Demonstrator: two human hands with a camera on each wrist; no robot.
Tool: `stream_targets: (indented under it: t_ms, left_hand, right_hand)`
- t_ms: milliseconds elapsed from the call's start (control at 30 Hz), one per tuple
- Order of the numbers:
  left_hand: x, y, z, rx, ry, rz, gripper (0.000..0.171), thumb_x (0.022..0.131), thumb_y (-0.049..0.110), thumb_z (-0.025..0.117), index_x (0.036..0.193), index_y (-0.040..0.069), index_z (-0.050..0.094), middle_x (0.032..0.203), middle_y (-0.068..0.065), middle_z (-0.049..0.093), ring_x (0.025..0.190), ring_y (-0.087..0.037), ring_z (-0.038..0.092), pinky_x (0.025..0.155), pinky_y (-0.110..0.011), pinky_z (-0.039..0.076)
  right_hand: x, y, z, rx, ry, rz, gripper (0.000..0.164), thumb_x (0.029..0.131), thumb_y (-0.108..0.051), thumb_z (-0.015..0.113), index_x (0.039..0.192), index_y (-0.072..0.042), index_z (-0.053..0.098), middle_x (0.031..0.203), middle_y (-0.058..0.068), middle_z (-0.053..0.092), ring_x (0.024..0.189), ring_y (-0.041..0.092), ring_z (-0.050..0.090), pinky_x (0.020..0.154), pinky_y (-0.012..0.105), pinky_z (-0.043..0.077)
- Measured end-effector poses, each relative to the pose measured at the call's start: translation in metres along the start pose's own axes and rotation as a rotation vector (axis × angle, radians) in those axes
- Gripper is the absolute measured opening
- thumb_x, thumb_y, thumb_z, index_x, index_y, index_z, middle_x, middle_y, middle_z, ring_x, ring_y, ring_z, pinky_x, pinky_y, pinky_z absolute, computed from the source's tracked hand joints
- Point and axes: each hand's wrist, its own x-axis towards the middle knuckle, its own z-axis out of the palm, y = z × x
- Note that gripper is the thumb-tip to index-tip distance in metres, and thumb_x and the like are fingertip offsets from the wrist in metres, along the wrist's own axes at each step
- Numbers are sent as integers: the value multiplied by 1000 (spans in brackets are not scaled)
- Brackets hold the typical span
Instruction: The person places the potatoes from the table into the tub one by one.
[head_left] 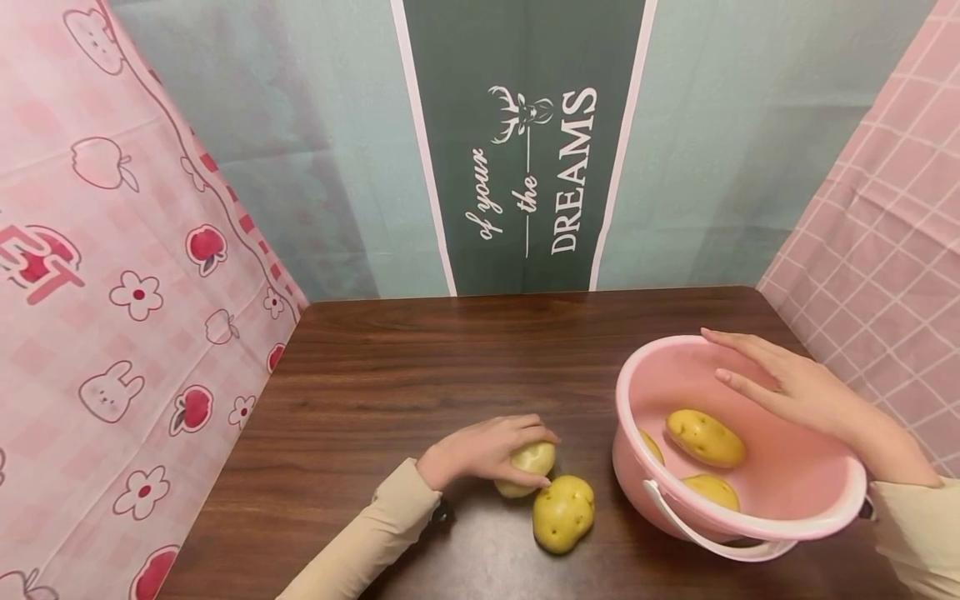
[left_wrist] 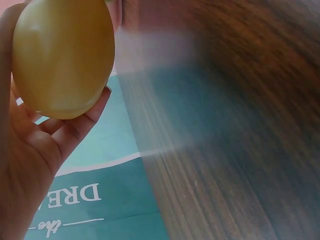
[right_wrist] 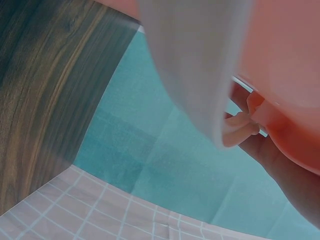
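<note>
My left hand [head_left: 491, 454] grips a pale, smooth potato [head_left: 534, 457] low over the table, thumb on the near side. In the left wrist view the potato [left_wrist: 64, 57] looks glossy yellow, with fingers curled under it. Right beside it, a yellow potato [head_left: 562, 515] lies on the wood. A pink bucket [head_left: 795, 492] stands at the right with potatoes [head_left: 705, 438] inside. My right hand [head_left: 802, 387] holds the bucket's far right rim, thumb inside and fingers along the outside. In the right wrist view, the bucket's wall partly hides that hand [right_wrist: 270, 157].
The bucket's white handle [head_left: 712, 542] hangs down at its front. Dark wooden table [head_left: 360, 375] extends to a green cloth backdrop [head_left: 525, 275] with white lettering. Pink patterned cloth [head_left: 172, 333] borders the left side and pink checked cloth [head_left: 892, 250] the right.
</note>
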Motion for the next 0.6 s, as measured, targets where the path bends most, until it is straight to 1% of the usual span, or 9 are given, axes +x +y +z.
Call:
stream_targets:
  t_ms: [200, 400, 600]
  left_hand:
    - [4, 1, -2, 6, 22, 18, 52, 84, 53, 59, 121, 16, 57, 105, 10, 50, 85, 3, 48, 74, -6, 40]
    - [8, 3, -5, 12, 27, 20, 52, 84, 53, 59, 122, 18, 56, 106, 11, 49, 86, 3, 47, 75, -7, 40]
    - [13, 5, -9, 27, 47, 40, 52, 84, 53, 59, 123, 20, 55, 105, 11, 49, 87, 3, 47, 75, -7, 41]
  right_hand:
    - [-1, 0, 0, -5, -1, 8, 60, 88, -30, 63, 141, -38, 35, 138, -5, 44, 119, -20, 23, 97, 2, 13]
    - [1, 1, 1, -11, 9, -19, 61, 88, -29, 64, 141, -36, 35, 137, -4, 45, 119, -22, 21, 93, -2, 10]
    - [0, 0, 0, -11, 7, -12, 60, 88, -29, 63, 141, -36, 35, 138, -4, 45, 119, -22, 22, 94, 0, 11]
